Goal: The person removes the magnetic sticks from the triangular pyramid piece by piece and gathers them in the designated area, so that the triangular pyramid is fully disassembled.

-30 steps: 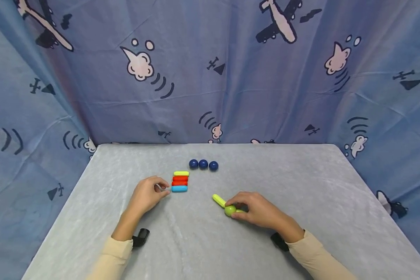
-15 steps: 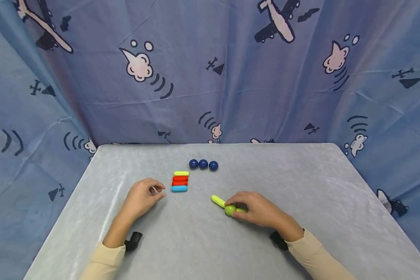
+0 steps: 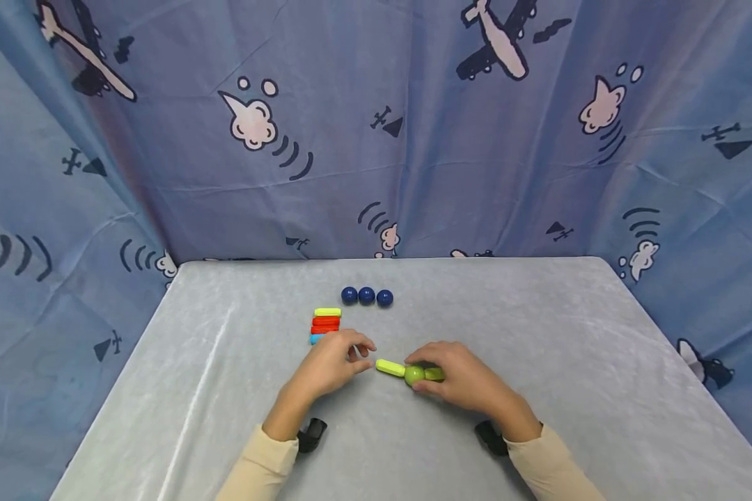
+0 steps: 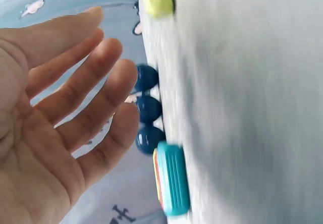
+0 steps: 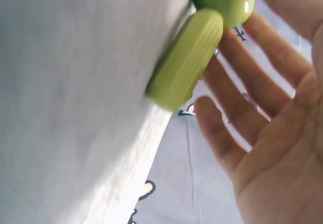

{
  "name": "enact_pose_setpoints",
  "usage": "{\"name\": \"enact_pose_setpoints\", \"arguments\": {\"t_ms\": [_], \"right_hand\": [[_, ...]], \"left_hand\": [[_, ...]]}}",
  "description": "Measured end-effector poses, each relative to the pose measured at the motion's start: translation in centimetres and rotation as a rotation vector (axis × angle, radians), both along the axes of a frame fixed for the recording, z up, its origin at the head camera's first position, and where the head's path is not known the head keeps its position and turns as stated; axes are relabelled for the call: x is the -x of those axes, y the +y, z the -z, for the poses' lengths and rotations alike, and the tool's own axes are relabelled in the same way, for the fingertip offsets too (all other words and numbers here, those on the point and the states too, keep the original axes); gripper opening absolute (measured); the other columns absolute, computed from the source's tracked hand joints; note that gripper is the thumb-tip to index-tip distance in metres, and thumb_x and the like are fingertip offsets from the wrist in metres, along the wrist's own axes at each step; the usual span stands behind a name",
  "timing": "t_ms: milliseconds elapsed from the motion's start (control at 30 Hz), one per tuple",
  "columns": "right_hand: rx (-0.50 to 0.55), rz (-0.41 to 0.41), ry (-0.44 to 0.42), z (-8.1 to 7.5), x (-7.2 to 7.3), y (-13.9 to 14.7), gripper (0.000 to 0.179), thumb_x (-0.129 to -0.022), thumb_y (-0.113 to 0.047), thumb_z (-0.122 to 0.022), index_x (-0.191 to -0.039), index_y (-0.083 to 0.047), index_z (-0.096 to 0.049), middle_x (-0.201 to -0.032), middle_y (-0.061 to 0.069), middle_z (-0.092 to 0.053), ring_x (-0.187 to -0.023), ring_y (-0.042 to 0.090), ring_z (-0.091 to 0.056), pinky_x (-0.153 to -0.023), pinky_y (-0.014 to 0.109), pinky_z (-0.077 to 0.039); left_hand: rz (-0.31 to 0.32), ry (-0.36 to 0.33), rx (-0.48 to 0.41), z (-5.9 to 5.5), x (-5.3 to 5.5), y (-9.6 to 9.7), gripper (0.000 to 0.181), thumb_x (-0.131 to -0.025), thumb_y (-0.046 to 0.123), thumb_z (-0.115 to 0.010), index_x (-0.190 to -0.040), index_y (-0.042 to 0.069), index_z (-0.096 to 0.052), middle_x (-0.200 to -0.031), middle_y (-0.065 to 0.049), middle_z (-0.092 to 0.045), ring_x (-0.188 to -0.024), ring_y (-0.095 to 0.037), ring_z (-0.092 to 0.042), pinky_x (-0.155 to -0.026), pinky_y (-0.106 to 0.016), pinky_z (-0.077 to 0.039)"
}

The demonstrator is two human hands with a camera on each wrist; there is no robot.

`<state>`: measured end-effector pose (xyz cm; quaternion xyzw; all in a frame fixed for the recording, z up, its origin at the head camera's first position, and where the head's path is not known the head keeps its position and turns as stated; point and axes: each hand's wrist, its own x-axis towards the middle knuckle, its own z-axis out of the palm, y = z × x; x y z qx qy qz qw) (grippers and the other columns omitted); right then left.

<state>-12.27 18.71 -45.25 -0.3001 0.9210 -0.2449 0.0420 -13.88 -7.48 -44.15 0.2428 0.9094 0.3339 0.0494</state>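
Observation:
My right hand (image 3: 460,376) pinches a green ball (image 3: 414,375) between thumb and fingers, close over the table. A lime rod (image 3: 390,367) extends from the ball's left side, and another lime rod (image 3: 434,374) lies on its right, under the palm; the right wrist view shows this ribbed rod (image 5: 186,62) against the ball. My left hand (image 3: 333,362) is loosely curled with nothing in it, fingertips just left of the left rod's end. It partly covers a blue rod (image 3: 316,339), the nearest of a row with two red rods (image 3: 326,321) and a yellow one (image 3: 328,312).
Three dark blue balls (image 3: 366,296) sit in a line toward the back of the grey cloth-covered table (image 3: 507,313). A blue printed curtain (image 3: 326,139) surrounds the table's back and sides. Each wrist wears a black camera (image 3: 312,435).
My left hand first drew back from the row of rods, then moved right toward the green ball. The left lime rod has swung to lie nearly level. My right hand keeps its pinch.

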Motion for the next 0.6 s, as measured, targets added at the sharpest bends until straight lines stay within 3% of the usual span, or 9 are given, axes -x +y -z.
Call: {"name": "enact_pose_setpoints", "arguments": {"t_ms": [133, 233, 600], "right_hand": [[-0.021, 0.054, 0.03, 0.3, -0.3, -0.3, 0.035, -0.084, -0.033, -0.08, -0.115, -0.018, -0.073, -0.106, -0.007, -0.072, -0.096, 0.009, -0.066, -0.086, 0.038, -0.053], [-0.041, 0.074, 0.034, 0.3, -0.6, -0.2, 0.033, -0.083, -0.033, -0.081, -0.112, -0.018, -0.074, -0.102, -0.009, -0.071, -0.09, 0.006, -0.063, -0.081, 0.033, -0.052], [-0.042, 0.033, -0.003, 0.2, -0.4, -0.3, 0.034, -0.085, -0.03, -0.079, -0.115, -0.016, -0.074, -0.105, -0.007, -0.073, -0.09, 0.006, -0.065, -0.08, 0.032, -0.053]], "left_hand": [[0.067, 0.018, 0.04, 0.3, -0.1, 1.2, 0.021, -0.087, 0.011, -0.075, -0.108, 0.012, -0.075, -0.092, 0.001, -0.071, -0.079, -0.011, -0.061, -0.069, -0.022, -0.048], [0.083, 0.023, 0.062, 0.5, -0.2, 1.7, 0.022, -0.087, 0.01, -0.076, -0.108, 0.013, -0.075, -0.092, 0.001, -0.071, -0.078, -0.011, -0.061, -0.068, -0.021, -0.048], [0.12, 0.052, 0.116, 1.7, -0.5, 2.3, 0.021, -0.085, 0.015, -0.079, -0.106, 0.015, -0.076, -0.092, 0.003, -0.069, -0.08, -0.01, -0.061, -0.071, -0.021, -0.048]]}}
